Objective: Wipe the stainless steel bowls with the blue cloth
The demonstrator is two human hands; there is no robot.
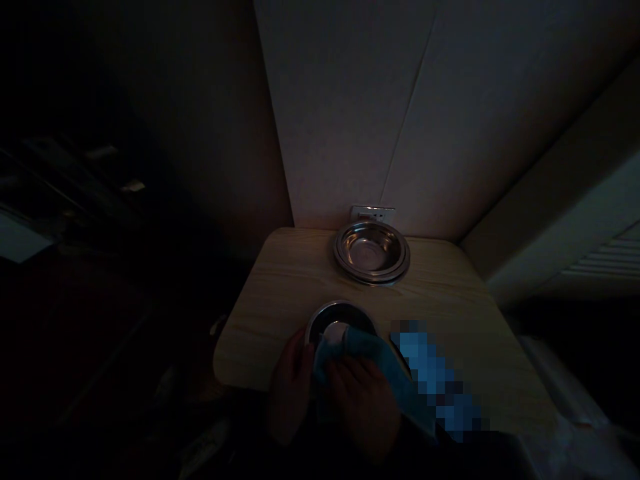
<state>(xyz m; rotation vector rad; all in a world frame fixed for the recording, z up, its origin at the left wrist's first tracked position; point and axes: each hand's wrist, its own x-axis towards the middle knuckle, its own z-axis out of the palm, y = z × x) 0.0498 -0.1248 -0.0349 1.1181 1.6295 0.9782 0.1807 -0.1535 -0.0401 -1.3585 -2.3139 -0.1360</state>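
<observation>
A round metal bowl (340, 308) is at the near side of the wooden table, partly covered by a blue cloth (367, 341). My left hand (291, 383) grips the bowl's left side by the rim, thumb toward the inside. My right hand (363, 403) presses the cloth into the near part of the bowl, its fingers bent over the fabric. The cloth's loose end trails to the right, below my right hand. The bowl's near wall is hidden by cloth and hand, and the light is dim.
Several nested metal bowls (371, 253) stand at the back of the wooden table (285, 280), under a wall socket (373, 213). A blurred-out bluish object, perhaps a lit screen (433, 373), lies right of the cloth. A pale wall rises behind the table. Dark clutter fills the left.
</observation>
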